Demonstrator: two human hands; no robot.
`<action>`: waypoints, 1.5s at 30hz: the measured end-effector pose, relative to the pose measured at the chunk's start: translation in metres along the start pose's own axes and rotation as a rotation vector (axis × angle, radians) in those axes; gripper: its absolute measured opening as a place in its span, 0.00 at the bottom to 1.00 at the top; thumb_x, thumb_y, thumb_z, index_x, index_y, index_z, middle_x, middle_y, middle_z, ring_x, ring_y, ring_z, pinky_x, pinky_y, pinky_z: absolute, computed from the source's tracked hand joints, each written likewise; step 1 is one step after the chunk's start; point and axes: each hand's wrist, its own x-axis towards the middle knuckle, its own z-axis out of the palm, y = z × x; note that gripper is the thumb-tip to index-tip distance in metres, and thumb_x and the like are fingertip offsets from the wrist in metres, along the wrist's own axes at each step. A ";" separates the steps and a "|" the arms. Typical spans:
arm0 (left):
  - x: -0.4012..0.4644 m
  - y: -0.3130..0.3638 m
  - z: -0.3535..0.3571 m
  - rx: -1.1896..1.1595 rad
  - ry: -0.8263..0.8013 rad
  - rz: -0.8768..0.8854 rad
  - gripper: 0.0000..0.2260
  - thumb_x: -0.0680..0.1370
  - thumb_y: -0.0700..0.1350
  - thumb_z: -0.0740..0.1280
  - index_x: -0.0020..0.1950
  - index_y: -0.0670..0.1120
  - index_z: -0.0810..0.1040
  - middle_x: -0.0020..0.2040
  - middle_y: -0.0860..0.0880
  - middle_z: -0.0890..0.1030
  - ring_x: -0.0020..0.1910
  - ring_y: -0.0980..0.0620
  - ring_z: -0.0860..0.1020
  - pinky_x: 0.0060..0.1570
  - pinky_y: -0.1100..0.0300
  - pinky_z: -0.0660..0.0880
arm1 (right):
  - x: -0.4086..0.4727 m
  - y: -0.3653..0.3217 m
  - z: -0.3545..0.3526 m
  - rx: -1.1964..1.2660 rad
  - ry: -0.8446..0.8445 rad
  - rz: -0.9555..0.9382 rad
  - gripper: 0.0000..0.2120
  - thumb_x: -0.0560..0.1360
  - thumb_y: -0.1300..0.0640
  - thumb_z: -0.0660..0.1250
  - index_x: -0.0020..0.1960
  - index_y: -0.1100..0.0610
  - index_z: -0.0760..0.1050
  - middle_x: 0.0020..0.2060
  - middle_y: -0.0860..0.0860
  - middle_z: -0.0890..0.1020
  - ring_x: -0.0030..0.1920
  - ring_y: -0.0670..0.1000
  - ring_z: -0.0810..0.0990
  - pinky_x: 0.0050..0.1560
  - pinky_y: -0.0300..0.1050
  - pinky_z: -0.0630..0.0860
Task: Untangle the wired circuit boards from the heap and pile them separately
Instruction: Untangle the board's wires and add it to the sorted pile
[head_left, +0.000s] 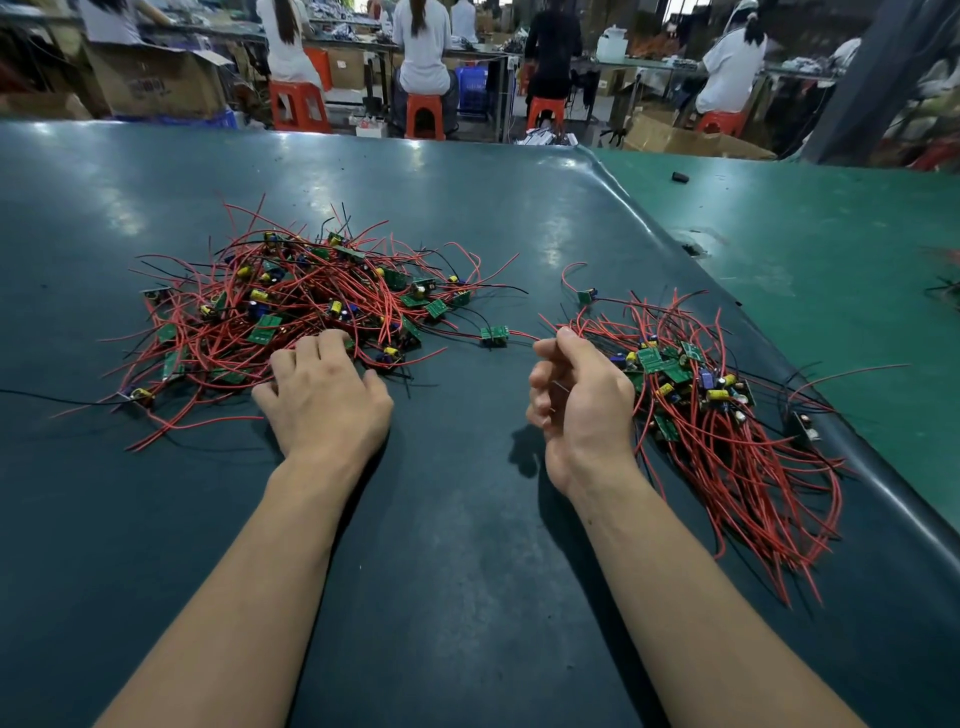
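wired circuit board (494, 335), single, lies on the table surface (467, 519) between the two piles, free of both; its red lead runs right toward the right hand (582, 400).

right hand: fingers curled loosely inward, thumb up, a thin wire seen inside the curl. whether the fingers actually pinch the red lead: cannot tell, the contact point is hidden by the thumb.

left hand (324, 400): palm down, fingers spread, fingertips resting on the near edge of the heap (291, 306). no board gripped.

heap: left of the single board, a loose tangle of red and black leads with green boards, yellow and blue capacitors scattered through it. leads stick out in all directions.

sorted pile (711, 410): right of the single board, just beside the right hand. boards bunched at its far end, red leads trailing toward the near side, roughly parallel.

beyond the single board, past the far table edge: seated people on orange stools (425, 115), backs to the camera; cardboard boxes (156, 83) at far left.
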 end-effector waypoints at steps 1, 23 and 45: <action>0.000 0.000 0.000 -0.022 0.021 0.005 0.16 0.77 0.50 0.65 0.63 0.47 0.72 0.61 0.45 0.74 0.63 0.42 0.67 0.59 0.44 0.64 | 0.000 0.000 0.000 -0.006 0.001 -0.002 0.14 0.80 0.55 0.62 0.37 0.58 0.77 0.24 0.50 0.75 0.21 0.47 0.65 0.22 0.36 0.58; -0.022 0.028 -0.011 -0.859 0.501 0.601 0.13 0.79 0.37 0.67 0.63 0.36 0.75 0.53 0.47 0.77 0.47 0.50 0.78 0.52 0.59 0.75 | -0.006 0.023 0.005 -0.637 -0.335 -0.198 0.05 0.78 0.52 0.69 0.44 0.50 0.79 0.32 0.54 0.82 0.23 0.49 0.74 0.26 0.40 0.70; -0.027 0.040 -0.014 -1.581 -0.759 -0.244 0.13 0.75 0.44 0.68 0.56 0.39 0.81 0.55 0.40 0.84 0.48 0.46 0.83 0.50 0.54 0.78 | -0.012 0.008 0.006 -0.419 -0.327 -0.350 0.04 0.79 0.63 0.66 0.47 0.59 0.78 0.35 0.54 0.81 0.29 0.48 0.78 0.25 0.39 0.74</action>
